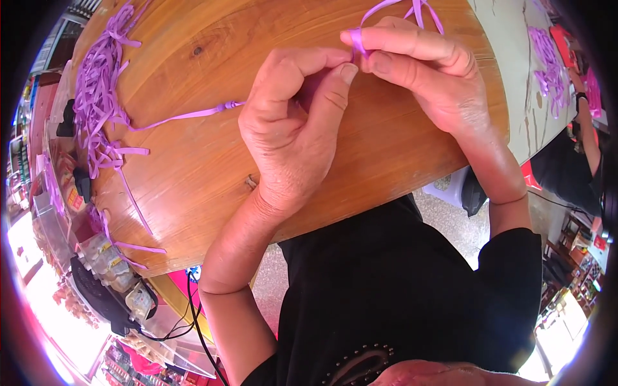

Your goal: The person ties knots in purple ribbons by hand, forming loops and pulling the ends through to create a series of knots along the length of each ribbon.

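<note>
A narrow purple ribbon (358,40) runs between my two hands above the wooden table. My left hand (293,106) is closed, its thumb and forefinger pinched together at the ribbon's lower part. From behind that hand a length of the same ribbon, with a small knot (226,106) in it, trails left over the wood. My right hand (421,71) is closed too, with the ribbon looped over its fingertips and rising past the fingers to the far edge. The fingertips of both hands nearly meet. What lies inside my left palm is mostly hidden.
A long heap of purple ribbons (103,90) lies along the left edge of the wooden table (193,186). Another purple bunch (547,71) rests on the pale table (515,83) at right, near another person's arm (587,122). Clear containers (116,267) and black cables (193,309) are at lower left.
</note>
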`<state>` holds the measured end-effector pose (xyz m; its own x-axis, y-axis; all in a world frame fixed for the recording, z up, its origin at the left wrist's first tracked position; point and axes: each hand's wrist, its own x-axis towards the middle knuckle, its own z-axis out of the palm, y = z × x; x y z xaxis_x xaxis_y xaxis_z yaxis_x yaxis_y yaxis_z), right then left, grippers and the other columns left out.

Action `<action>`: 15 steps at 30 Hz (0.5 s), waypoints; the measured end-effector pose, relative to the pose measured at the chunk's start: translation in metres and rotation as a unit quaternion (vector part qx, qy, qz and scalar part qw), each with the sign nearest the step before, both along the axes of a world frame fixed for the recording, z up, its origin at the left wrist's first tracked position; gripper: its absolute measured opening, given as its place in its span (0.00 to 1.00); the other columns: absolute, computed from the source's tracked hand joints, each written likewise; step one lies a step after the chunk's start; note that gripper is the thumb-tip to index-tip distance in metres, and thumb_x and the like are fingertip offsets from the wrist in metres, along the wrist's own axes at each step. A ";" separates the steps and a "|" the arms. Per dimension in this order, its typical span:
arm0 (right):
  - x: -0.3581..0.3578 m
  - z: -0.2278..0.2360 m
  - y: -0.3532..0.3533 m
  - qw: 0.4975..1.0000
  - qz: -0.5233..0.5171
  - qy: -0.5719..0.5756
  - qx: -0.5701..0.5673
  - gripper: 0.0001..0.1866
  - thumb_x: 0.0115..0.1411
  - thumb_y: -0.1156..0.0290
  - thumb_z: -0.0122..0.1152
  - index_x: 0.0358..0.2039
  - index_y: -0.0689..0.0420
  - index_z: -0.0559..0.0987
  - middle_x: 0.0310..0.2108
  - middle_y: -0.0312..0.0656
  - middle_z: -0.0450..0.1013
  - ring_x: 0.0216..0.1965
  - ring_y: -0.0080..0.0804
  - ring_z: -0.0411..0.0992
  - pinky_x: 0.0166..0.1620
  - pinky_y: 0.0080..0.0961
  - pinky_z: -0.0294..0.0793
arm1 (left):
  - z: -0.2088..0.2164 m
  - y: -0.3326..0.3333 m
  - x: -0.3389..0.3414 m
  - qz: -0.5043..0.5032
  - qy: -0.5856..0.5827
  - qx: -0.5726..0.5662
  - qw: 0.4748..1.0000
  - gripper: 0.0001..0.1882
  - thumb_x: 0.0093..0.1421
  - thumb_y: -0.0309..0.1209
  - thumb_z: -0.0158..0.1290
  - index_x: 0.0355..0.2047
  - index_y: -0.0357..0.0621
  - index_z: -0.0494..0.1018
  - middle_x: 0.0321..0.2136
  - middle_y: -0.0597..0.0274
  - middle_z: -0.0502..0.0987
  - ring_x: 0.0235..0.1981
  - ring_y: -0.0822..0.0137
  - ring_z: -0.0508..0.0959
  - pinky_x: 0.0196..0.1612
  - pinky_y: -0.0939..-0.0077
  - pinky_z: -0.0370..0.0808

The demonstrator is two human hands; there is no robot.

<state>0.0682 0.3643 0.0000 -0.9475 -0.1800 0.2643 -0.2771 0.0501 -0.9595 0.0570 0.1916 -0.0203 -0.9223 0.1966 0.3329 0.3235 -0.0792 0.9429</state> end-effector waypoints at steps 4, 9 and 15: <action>-0.001 0.000 -0.003 0.971 -0.030 0.160 0.172 0.12 0.54 0.82 0.57 0.40 0.61 0.78 0.30 0.36 0.72 0.33 0.22 0.69 0.36 0.16 0.68 | -0.002 0.001 0.001 -0.014 -0.029 0.016 0.999 0.07 0.54 0.16 0.55 0.33 0.37 0.74 0.28 0.70 0.70 0.26 0.82 0.65 0.31 0.90 0.65; 0.001 0.010 -0.004 0.931 -0.078 0.231 0.271 0.16 0.48 0.82 0.63 0.40 0.60 0.78 0.29 0.41 0.73 0.30 0.34 0.71 0.35 0.26 0.71 | 0.000 0.004 0.005 -0.026 -0.118 0.080 0.989 0.06 0.54 0.18 0.56 0.33 0.37 0.74 0.28 0.72 0.72 0.27 0.83 0.67 0.33 0.91 0.66; 0.006 0.022 -0.007 0.920 -0.095 0.208 0.320 0.12 0.47 0.82 0.64 0.34 0.60 0.77 0.29 0.42 0.72 0.30 0.33 0.72 0.34 0.23 0.71 | 0.002 0.005 0.002 -0.040 -0.183 0.096 0.978 0.06 0.55 0.20 0.56 0.34 0.37 0.74 0.28 0.70 0.74 0.30 0.83 0.69 0.35 0.90 0.68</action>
<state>0.0745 0.3578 0.0221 -0.8190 -0.2657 0.5086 -0.5411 0.6527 -0.5303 0.0589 0.1963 -0.0181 -0.9709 0.2383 0.0221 -0.0463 -0.2777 0.9596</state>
